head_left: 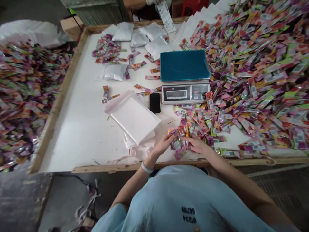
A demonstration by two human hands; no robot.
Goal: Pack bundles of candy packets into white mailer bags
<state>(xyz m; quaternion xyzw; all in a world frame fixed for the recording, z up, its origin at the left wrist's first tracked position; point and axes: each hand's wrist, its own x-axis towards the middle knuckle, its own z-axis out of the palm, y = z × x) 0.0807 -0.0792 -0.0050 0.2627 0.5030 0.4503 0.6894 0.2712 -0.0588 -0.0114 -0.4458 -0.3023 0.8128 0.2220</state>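
Note:
Close to the table's front edge, a bunch of small colourful stick packets lies between my two hands. My left hand closes on the bunch from the left, its thumb over the packets. From the right, my right hand has its fingers around the same bunch. More loose packets lie just beyond my hands, below the scale. Left of my left hand is a stack of white plastic mailing bags. The undersides of the held packets and some fingertips are hidden.
A digital scale with a blue-green pan stands ahead, a phone beside it. A large packet heap covers the right. Filled white pouches sit at the back. A wooden rim edges the table; another person's hand holds a printed strip.

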